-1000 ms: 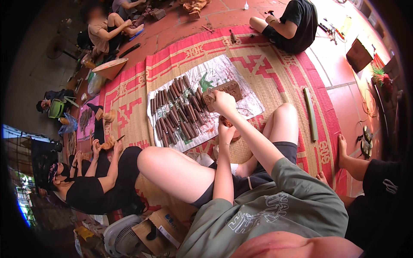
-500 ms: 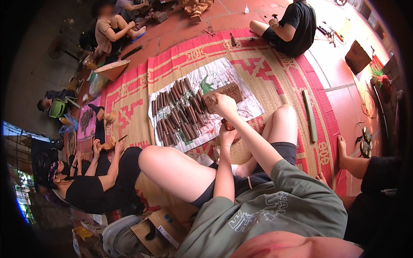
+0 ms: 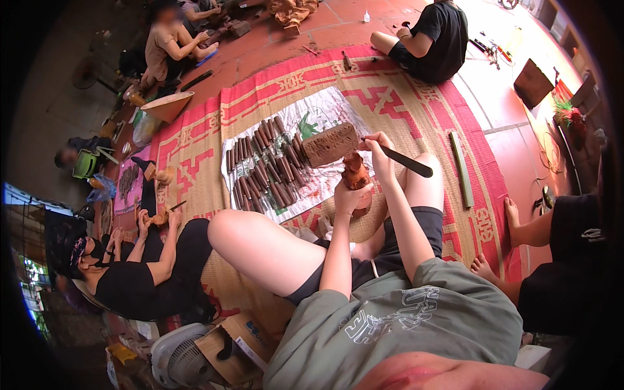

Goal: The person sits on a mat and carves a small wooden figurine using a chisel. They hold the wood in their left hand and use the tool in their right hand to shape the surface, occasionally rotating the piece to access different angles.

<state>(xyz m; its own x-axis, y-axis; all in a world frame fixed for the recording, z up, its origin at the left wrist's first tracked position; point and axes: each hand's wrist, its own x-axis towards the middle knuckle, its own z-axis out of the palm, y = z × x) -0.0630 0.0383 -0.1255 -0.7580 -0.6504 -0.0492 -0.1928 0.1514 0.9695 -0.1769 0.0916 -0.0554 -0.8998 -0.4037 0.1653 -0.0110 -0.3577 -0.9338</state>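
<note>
Your left hand (image 3: 351, 197) clamps the upright clay figure (image 3: 355, 174); your right hand (image 3: 379, 151), just beside it, grips what looks like a dark blade (image 3: 406, 161) pointing away rightward.

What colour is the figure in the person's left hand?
Reddish-brown, like clay: the figure in the left hand, head view.

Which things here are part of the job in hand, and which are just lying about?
In use:
left hand gripping brown clay figure
right hand holding dark flat tool

Lying about:
brown slab
rows of brown sticks
green bamboo strip
fan
</note>
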